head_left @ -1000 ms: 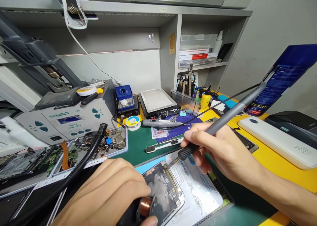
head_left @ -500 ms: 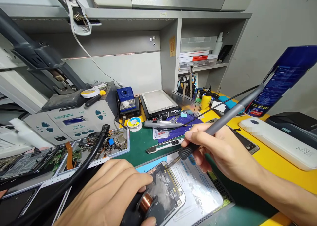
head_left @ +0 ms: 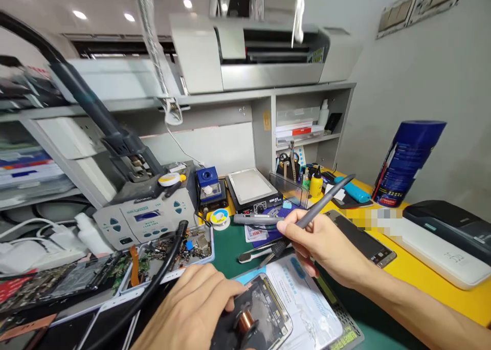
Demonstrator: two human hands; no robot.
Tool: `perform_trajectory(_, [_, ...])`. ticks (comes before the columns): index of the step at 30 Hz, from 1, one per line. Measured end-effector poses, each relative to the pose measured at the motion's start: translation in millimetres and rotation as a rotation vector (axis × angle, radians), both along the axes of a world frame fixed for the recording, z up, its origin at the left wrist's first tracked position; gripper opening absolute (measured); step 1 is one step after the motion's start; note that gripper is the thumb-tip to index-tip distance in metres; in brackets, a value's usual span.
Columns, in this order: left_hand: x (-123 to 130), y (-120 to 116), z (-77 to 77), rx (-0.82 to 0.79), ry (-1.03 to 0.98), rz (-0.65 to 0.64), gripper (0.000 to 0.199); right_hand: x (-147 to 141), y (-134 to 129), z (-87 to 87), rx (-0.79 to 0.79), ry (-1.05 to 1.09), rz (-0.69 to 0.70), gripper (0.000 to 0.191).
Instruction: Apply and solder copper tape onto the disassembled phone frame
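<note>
The left hand [head_left: 192, 304], its grip too hidden to tell, should brace gently beside the copper spool [head_left: 246, 321] and opened phone [head_left: 273, 305] on the printed sheet [head_left: 310, 314], while the right hand [head_left: 326, 242], fingers snug round the soldering iron [head_left: 330, 195], best guides it lightly.

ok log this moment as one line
right hand: holding soldering iron, tip near phone frame | left hand: at phone frame, beside copper wire spool

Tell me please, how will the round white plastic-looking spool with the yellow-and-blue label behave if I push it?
The round white spool lies flat, label facing up, so it would probably slide rather than roll. Stood on its round rim, it would likely roll. Its sides look stiff, so should hardly bend.
</note>
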State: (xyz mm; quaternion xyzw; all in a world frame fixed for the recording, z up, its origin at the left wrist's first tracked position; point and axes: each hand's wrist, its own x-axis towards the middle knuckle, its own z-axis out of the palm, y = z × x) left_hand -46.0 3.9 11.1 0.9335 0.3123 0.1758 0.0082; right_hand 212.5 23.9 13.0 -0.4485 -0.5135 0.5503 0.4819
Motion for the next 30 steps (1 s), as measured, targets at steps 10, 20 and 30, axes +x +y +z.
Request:
perform_trajectory(10, [11.6,-26.2,20.9,-0.165,-0.066,0.212,0.015,-12.4,19.5,18.2,0.1,-0.088,0.008,0.029])
perform_trajectory(20, [14.2,-25.9,-2.1,-0.109,-0.022,0.143,0.024,-107.9,120.5,79.1,0.277,-0.462,-0.073,0.031])
perform_trajectory(30, [12.4,-19.5,-9.2,-0.105,0.02,0.121,0.032,-150.0,155.0,73.3,0.327,-0.78,-0.126,0.032])
